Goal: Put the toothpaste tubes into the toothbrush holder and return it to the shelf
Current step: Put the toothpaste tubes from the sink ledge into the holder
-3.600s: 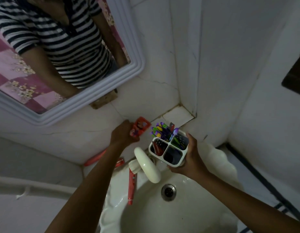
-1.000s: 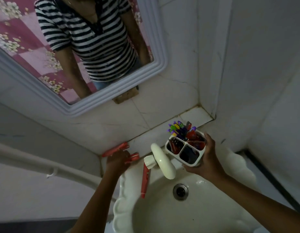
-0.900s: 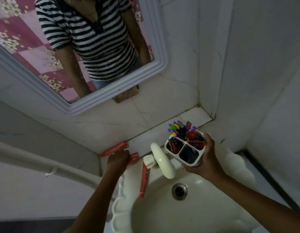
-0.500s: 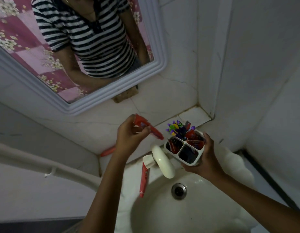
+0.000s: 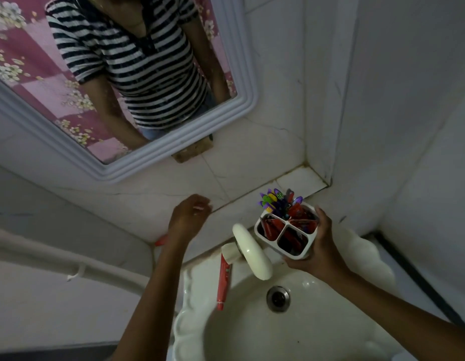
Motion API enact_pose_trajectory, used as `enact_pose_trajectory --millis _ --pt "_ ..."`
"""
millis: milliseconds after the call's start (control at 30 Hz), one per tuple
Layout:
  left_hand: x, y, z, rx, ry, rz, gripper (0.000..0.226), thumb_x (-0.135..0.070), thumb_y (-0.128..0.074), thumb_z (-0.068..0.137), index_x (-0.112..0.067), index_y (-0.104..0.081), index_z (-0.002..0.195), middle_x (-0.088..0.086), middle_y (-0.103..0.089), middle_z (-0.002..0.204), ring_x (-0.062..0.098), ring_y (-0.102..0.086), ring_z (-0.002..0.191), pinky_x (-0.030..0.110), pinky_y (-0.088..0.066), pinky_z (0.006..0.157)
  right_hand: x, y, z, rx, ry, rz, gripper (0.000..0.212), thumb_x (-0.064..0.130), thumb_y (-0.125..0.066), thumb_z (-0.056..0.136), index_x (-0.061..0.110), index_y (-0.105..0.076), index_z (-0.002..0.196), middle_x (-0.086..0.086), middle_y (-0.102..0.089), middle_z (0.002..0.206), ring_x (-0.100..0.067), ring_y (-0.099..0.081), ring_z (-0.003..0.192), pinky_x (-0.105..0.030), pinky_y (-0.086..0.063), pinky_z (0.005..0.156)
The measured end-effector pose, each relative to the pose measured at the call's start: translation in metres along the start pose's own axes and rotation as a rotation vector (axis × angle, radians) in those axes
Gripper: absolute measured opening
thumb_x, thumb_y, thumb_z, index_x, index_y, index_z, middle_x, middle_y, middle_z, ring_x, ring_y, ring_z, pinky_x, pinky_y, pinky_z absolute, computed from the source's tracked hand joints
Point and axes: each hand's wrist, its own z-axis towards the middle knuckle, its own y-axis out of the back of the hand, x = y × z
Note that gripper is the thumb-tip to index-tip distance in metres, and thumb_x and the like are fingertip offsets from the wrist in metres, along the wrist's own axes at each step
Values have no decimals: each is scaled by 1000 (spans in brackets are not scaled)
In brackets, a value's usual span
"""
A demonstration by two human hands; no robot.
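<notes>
Two toothpaste tubes lie outside the toothbrush holder (image 5: 287,230): a red tube (image 5: 224,284) on the sink rim (image 5: 189,287), left of the tap (image 5: 252,251), its long axis running from the tap base toward the viewer, cap nearest; and a second red tube (image 5: 161,241), mostly hidden behind the left wrist, further left of the tap. Left hand (image 5: 188,217), empty with fingers loosely curled, hovers above and left of the tap, nearer both. Right hand (image 5: 320,246) grips the holder just right of the tap.
</notes>
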Motion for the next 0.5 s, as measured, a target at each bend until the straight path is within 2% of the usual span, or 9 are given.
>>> enact_pose_trajectory --millis 33,100,167,267,333,400,500 --pt "23 2 8 13 78 91 22 -29 -69 86 -24 -68 107 4 -72 108 21 -69 101 41 -58 87 1 0 0 3 -6 2 137 34 -96 49 61 -5 147 6 -32 149 13 -44 135 -7 -45 102" --pt "67 2 16 95 183 432 40 -29 -62 88 -26 -57 128 4 -60 136 26 -57 124 41 -47 104 1 1 0 12 -10 -15 136 38 -95 50 60 -2 147 0 -29 151 15 -42 136 -6 -45 102" --pt "101 -1 15 163 199 685 49 -26 -58 88 -27 -48 136 5 -51 143 29 -51 128 42 -46 103 1 2 0 18 -19 -20 137 39 -95 50 60 -1 147 -2 -28 153 16 -41 136 -6 -46 102" --pt "121 -7 8 129 106 856 33 -34 -49 96 -21 -55 125 8 -55 131 31 -54 118 45 -49 90 2 1 -1 25 -30 -18 135 43 -94 50 62 -1 146 -2 -29 153 12 -43 137 -7 -46 103" --pt "118 -10 7 116 42 889 38 -40 -40 100 -13 -59 118 13 -60 123 34 -58 111 45 -51 87 2 0 0 26 -40 -13 134 45 -93 50 62 0 146 -4 -30 155 2 -46 138 -10 -47 104" --pt "103 -9 5 138 -7 837 40 -41 -37 101 -13 -62 113 14 -66 115 33 -63 106 42 -53 85 0 0 0 21 -41 -18 135 45 -93 51 61 0 147 -7 -30 156 -5 -48 139 -12 -48 105" --pt "60 -1 -3 8 -77 580 23 -37 -46 98 -21 -62 102 6 -73 95 27 -68 91 37 -55 75 -3 -1 -1 20 -43 -25 136 45 -94 51 58 1 148 -9 -30 157 -11 -49 140 -13 -48 105"
